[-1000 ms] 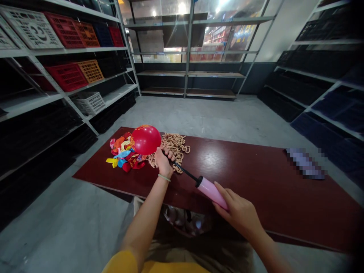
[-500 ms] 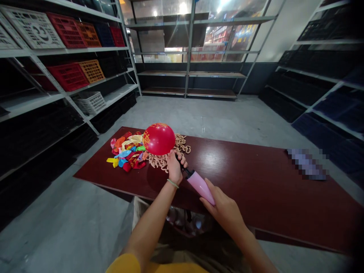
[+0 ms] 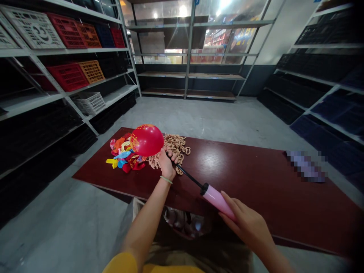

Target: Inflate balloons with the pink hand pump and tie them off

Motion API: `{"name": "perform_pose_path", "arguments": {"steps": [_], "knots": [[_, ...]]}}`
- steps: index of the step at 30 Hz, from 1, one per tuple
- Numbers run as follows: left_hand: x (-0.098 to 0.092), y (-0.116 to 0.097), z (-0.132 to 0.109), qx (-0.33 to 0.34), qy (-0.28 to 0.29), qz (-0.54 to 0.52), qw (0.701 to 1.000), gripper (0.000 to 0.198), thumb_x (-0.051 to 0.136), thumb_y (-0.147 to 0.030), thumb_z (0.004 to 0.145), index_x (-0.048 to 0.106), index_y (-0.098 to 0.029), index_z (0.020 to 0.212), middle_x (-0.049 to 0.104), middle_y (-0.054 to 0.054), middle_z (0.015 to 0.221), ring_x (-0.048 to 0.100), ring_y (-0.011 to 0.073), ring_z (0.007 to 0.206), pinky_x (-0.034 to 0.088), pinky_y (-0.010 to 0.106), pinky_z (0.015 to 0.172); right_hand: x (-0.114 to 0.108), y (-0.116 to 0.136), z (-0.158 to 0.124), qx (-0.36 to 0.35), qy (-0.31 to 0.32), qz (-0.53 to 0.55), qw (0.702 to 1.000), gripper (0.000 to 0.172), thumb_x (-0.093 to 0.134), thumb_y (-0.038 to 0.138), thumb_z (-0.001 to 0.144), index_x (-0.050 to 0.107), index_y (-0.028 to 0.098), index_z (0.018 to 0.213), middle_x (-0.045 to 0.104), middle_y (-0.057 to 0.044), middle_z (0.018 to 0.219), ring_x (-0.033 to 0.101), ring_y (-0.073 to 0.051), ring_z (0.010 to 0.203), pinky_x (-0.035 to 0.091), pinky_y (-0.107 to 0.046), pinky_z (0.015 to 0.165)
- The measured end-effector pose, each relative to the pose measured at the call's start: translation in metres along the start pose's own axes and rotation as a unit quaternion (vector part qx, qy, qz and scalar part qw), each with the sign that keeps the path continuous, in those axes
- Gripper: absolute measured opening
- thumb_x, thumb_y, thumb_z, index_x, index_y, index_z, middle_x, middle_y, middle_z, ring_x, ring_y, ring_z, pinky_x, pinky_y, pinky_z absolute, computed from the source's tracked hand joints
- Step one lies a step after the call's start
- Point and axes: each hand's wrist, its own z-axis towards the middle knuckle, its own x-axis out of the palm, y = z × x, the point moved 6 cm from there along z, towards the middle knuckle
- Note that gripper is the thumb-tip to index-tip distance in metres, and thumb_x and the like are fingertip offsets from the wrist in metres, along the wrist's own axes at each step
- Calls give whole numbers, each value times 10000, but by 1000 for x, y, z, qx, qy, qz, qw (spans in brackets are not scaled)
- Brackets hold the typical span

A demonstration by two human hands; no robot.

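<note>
A red balloon (image 3: 148, 139) with gold printing, partly inflated, sits just beyond my left hand (image 3: 167, 163). My left hand is closed round its neck and the black end of a balloon pump (image 3: 218, 201); the exact join is hidden by the fingers. From there the pump's thin black rod (image 3: 190, 176) runs out to the pink barrel. My right hand (image 3: 247, 223) grips the barrel at its lower end. Behind the balloon lies a heap of colourful uninflated balloons (image 3: 122, 154). Tan curled pieces, perhaps long deflated balloons (image 3: 178, 146), lie just beyond my left hand.
The dark red table (image 3: 236, 163) spans the view, with a pixelated purple item (image 3: 305, 166) at its right. Below its front edge is a bag-like container (image 3: 138, 204). Racks with crates (image 3: 68, 76) stand left, more shelving (image 3: 187, 76) behind and at right.
My right hand has drawn the pink barrel down and to the right, baring much more of the black rod. My left hand and the red balloon have shifted left.
</note>
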Motion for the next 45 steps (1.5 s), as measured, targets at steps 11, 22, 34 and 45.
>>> {"name": "perform_pose_path", "arguments": {"steps": [11, 22, 34, 45], "knots": [[-1, 38, -35, -45, 6, 19, 999, 250, 567, -411, 907, 431, -216, 830, 368, -75, 600, 341, 54, 393, 259, 168, 365, 21, 48, 62, 65, -3, -27, 998, 533, 474, 430, 950, 443, 189, 1425, 686, -60, 918, 667, -183, 702, 431, -264, 524], [-3, 27, -21, -13, -2, 37, 999, 205, 549, -389, 916, 434, -228, 861, 367, -82, 582, 346, 64, 380, 249, 168, 350, 17, 23, 23, 28, 5, 39, 999, 582, 486, 416, 975, 333, 210, 1498, 683, -80, 1078, 682, -190, 862, 526, -280, 694], [4, 13, -6, 8, -1, 29, 1000, 231, 537, -381, 923, 408, -221, 818, 361, -75, 586, 336, 62, 389, 241, 176, 359, 5, -5, -2, 21, 1, -25, 999, 557, 483, 418, 968, 378, 228, 1480, 693, -57, 1021, 682, -180, 807, 492, -274, 633], [7, 76, -41, -85, 3, 44, 995, 234, 546, -416, 907, 417, -225, 865, 401, -75, 609, 379, 62, 405, 273, 167, 369, 26, 30, 50, 97, -5, -44, 994, 516, 455, 449, 963, 433, 199, 1414, 699, -47, 932, 685, -186, 647, 454, -270, 473]]}}
